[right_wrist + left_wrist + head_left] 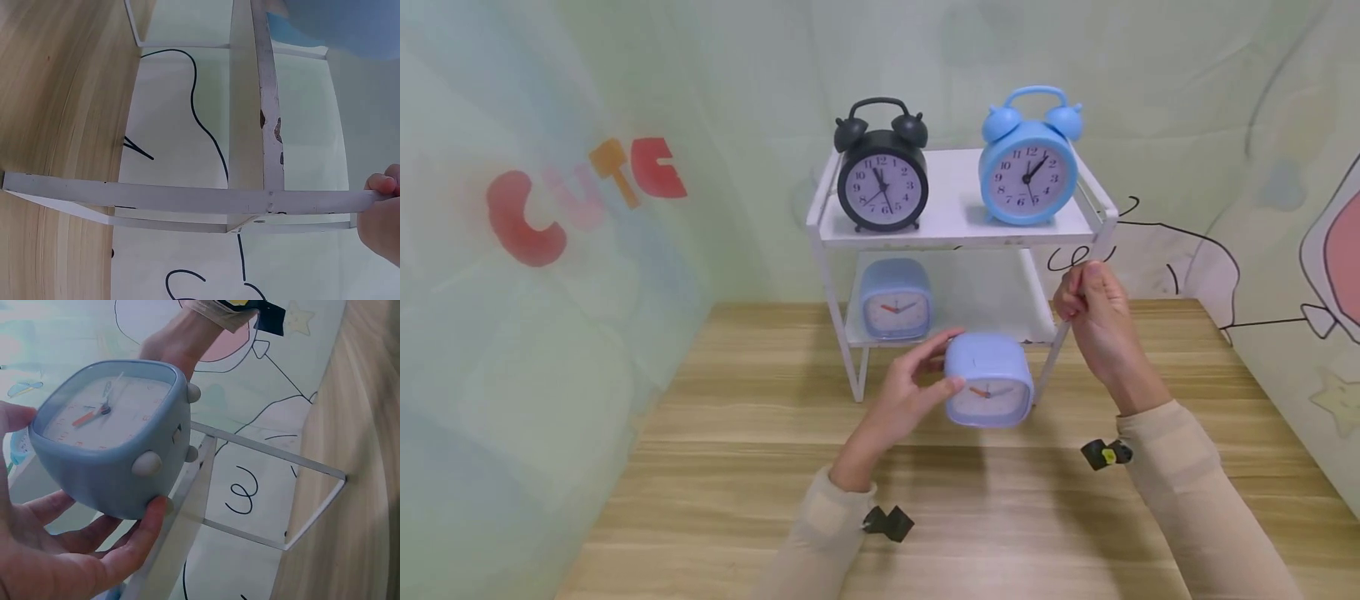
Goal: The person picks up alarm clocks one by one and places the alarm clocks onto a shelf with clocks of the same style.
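Note:
My left hand (898, 402) grips a rounded pale-blue desk clock (988, 358) by its left side, in front of the lower shelf. In the left wrist view the thumb and fingers wrap this clock (94, 472), whose underside shows small round feet. My right hand (1097, 321) holds the right front post of a white two-tier rack (951, 179). The right wrist view shows that hand (384, 222) at one end of the post (181, 199). A matching pale-blue clock (895, 287) stands on the left of the lower shelf.
On the upper shelf stand a black twin-bell alarm clock (882, 187), left, and a bright blue one (1028, 175), right. The rack stands on a wood-grain tabletop (722, 467) against a printed cloth backdrop (737, 125). Another backdrop panel rises at each side.

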`<state>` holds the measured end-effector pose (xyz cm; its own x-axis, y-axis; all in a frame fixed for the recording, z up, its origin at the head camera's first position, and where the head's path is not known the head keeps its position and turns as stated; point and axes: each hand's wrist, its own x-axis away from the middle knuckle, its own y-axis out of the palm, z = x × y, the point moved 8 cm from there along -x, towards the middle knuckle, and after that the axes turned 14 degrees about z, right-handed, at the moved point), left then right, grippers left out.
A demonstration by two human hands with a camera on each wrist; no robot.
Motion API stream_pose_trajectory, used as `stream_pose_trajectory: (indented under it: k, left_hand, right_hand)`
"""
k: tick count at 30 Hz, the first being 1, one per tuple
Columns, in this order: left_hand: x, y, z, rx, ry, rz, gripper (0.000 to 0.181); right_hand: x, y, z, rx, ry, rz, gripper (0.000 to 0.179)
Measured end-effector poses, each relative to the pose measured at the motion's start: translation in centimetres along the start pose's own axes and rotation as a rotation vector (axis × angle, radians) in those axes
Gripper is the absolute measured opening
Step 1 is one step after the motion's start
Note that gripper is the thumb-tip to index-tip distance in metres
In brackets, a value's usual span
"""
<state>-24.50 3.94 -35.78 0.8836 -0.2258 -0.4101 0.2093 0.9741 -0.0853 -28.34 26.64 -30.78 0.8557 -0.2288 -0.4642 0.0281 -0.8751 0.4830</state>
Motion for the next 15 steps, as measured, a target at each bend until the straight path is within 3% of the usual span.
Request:
stream_pose_trajectory:
  k: [15]
  left_hand:
    - [-2.3,1.6,1.0,-0.099,-0.054,0.020,0.060]
  right_hand:
    - [0.1,0.1,0.0,-0.007,0.003,0.000,0.033]
